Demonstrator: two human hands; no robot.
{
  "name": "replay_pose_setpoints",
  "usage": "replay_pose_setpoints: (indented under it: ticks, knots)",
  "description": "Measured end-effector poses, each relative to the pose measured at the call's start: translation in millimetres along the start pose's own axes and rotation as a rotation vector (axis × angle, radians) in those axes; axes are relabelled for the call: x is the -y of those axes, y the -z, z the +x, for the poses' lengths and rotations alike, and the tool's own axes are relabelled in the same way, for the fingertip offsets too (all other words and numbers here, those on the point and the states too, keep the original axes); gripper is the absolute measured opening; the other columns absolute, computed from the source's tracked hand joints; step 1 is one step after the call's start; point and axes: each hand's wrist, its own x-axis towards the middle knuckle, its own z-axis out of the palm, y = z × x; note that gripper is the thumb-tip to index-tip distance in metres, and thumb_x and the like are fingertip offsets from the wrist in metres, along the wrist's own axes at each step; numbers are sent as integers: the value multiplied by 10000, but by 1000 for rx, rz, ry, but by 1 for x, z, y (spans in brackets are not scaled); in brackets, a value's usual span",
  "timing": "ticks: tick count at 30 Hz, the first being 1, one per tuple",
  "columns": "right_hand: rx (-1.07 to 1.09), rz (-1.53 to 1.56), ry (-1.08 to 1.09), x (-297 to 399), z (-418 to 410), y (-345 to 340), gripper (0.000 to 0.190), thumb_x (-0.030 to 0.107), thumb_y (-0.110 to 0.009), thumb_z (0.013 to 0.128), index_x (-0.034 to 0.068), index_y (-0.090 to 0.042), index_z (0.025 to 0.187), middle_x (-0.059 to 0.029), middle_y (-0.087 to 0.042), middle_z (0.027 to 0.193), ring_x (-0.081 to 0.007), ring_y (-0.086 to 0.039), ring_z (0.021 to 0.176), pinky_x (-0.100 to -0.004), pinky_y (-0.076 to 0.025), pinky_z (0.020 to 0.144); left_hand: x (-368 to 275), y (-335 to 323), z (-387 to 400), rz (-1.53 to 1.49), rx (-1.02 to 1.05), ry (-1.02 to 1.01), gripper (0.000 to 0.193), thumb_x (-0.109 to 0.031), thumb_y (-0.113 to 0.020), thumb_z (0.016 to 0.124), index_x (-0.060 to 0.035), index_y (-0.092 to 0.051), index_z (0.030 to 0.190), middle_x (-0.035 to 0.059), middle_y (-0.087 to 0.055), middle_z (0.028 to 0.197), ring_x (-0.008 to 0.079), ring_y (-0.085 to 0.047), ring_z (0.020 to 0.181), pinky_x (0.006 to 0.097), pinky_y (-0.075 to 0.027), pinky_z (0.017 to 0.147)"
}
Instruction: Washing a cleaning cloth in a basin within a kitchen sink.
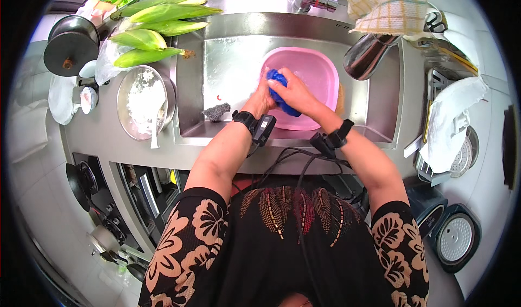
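Note:
Both hands are together over a pink plastic basin [299,126] in the stainless steel sink [232,59]. Bunched between them is a wet-looking blue cloth [288,107]. My left hand [262,93] grips it from the left side, its fingers partly hidden. From the right, my right hand [295,90] wraps over the cloth with the thumb on top. Left of the basin, a grey scouring pad [217,112] lies on the sink floor near a small red scrap [219,98]. Something tan [341,97] shows behind the basin's right edge, mostly hidden.
Several ears of corn in green husks [175,13] lie beside the sink's back left corner. A steel bowl [171,99] of white powder holds a white spoon [154,132]. The faucet [305,0] stands behind; a metal vessel [366,57] and checked towel [386,6] overhang the right.

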Motion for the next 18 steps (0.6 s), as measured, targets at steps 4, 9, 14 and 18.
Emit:
replay_pose_setpoints:
  ticks: [4,9,14,18]
  knots:
    - [-185,-155,31,-9,-8,16,374,402,-624,873,31,-601,910,-227,-656,843,-408,-639,837,-459,-496,716,23,-55,-49,219,29,-263,444,-537,-453,940,-143,-624,1053,68,-679,965,227,-657,837,425,-546,755]
    - [-81,-826,-279,-67,-1,63,309,341,-638,881,41,-597,947,-197,-654,974,-359,-636,917,-473,-501,781,9,-20,-20,274,-136,-242,417,-401,-496,970,-77,-559,1226,75,-636,1167,225,-626,1036,454,-499,909]
    - [-134,-987,81,-132,-12,75,388,329,-606,890,91,-564,1194,-214,-460,1353,-378,-517,1161,-462,-444,950,4,-29,-50,506,-161,-270,526,-407,-519,956,-112,-432,1383,97,-481,1397,229,-454,1273,517,-340,1062]
    - [14,-1001,39,-132,1,45,607,287,-605,875,244,-390,1441,-191,-354,1454,-391,-459,1242,-529,-489,896,15,-27,-14,730,-285,-205,628,-468,-493,948,-127,-349,1456,111,-403,1477,280,-377,1343,557,-285,1088]
